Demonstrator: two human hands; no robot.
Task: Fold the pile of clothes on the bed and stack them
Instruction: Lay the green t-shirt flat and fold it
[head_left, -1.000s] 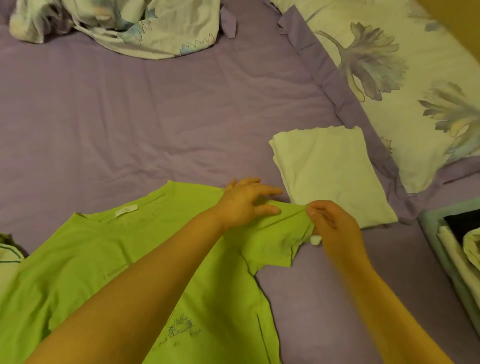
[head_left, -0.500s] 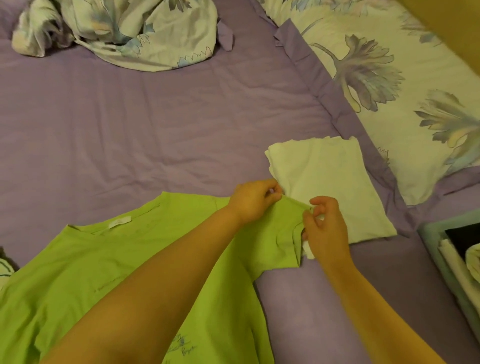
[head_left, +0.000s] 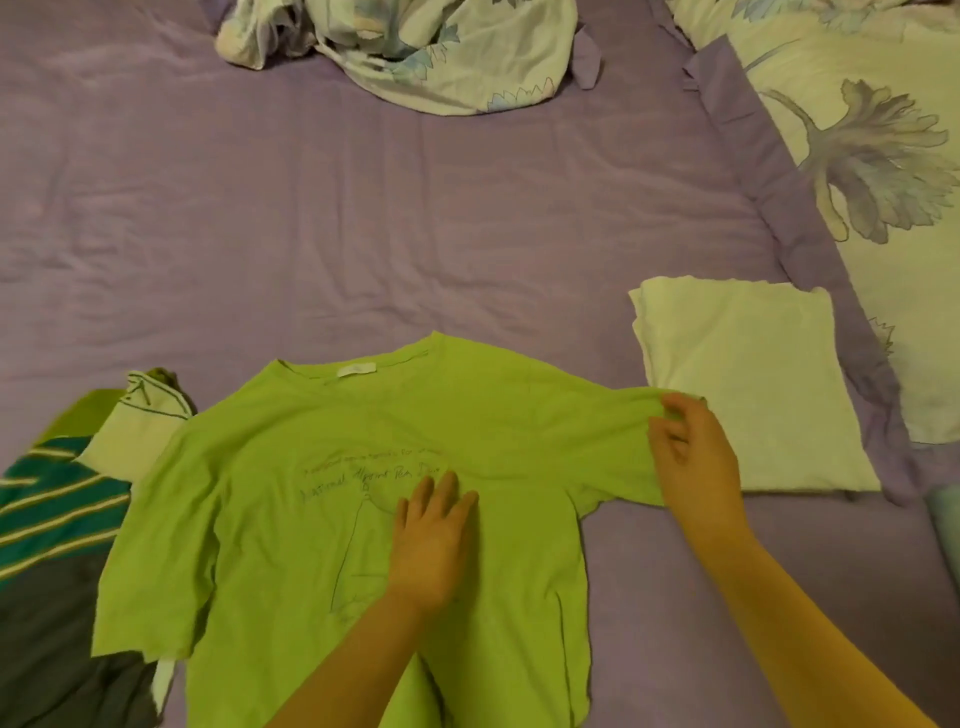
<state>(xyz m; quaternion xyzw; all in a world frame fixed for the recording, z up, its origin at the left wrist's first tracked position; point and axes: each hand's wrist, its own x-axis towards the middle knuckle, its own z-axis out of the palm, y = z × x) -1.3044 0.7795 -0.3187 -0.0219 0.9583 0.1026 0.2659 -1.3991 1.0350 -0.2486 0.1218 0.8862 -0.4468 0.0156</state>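
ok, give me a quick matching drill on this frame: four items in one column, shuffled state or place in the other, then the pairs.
Items:
1. green T-shirt
2. white garment
3. left hand
4. right hand

States:
A. folded, lying on the bed right of the shirt
B. pinches a sleeve end
C. spread flat, print up
D. lies flat on the shirt's chest

Pairs: 1-C, 2-A, 3-D, 4-B
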